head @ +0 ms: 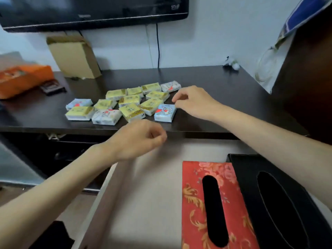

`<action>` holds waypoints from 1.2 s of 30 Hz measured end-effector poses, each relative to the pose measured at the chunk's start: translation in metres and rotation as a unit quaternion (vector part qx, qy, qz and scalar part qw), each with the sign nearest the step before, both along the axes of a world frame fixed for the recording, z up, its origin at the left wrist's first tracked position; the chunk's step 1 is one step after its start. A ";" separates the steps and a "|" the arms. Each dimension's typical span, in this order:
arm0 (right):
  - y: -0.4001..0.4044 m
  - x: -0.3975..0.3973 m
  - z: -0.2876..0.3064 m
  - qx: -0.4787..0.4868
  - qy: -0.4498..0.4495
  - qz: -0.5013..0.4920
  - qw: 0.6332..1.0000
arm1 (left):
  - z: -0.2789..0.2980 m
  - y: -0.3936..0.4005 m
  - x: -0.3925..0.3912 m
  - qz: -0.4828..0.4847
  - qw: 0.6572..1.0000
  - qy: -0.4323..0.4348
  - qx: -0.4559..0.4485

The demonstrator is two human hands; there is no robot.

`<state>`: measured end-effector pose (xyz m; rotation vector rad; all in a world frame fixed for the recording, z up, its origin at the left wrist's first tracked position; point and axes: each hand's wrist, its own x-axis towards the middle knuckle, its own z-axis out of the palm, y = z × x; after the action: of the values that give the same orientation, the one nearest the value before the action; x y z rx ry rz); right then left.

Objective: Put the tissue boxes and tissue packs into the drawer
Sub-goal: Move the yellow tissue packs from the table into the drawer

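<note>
A dark desk [215, 83] spans mid-frame; below it, the open drawer [152, 194] holds a black tissue box [251, 177] and a red tissue box [194, 203] at lower right. Tissue packs [125, 103] cluster at centre. Right hand [194, 101] and left hand [138, 139] hover nearby, fingers loosely curled, empty.

Pretty dim, flat indoor light, kinda bluish on the wall. The glossy dark worktop [206, 79] picks up a soft sheen. Whole frame's soft, motion blur smears the left hand [138, 139], and wide-angle bends the edges.
</note>
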<state>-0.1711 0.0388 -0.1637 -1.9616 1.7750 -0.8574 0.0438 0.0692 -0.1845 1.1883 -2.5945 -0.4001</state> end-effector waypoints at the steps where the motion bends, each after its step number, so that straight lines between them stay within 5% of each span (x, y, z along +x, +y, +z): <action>1: -0.006 0.003 0.001 0.003 -0.012 -0.003 1.000 | 0.007 -0.007 0.007 0.021 0.999 0.023 -0.013; 10: -0.064 0.038 -0.003 0.045 0.013 -0.048 0.998 | 0.014 -0.086 0.052 0.163 0.982 0.006 -0.091; 14: -0.078 0.051 -0.010 0.112 0.123 -0.048 0.985 | -0.008 -0.104 0.051 0.146 0.984 -0.070 -0.080; 27: -0.078 0.063 -0.011 0.080 0.189 -0.028 0.978 | -0.003 -0.109 0.065 0.096 0.988 0.020 -0.118; 36: 0.009 0.039 -0.010 -0.110 -0.017 0.011 0.994 | -0.003 -0.061 0.077 -0.003 0.992 0.117 -0.038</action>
<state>-0.1324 0.0474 -0.1736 -2.0818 1.6980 -1.1135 0.1206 0.0087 -0.1876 1.0400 -2.3903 -0.4122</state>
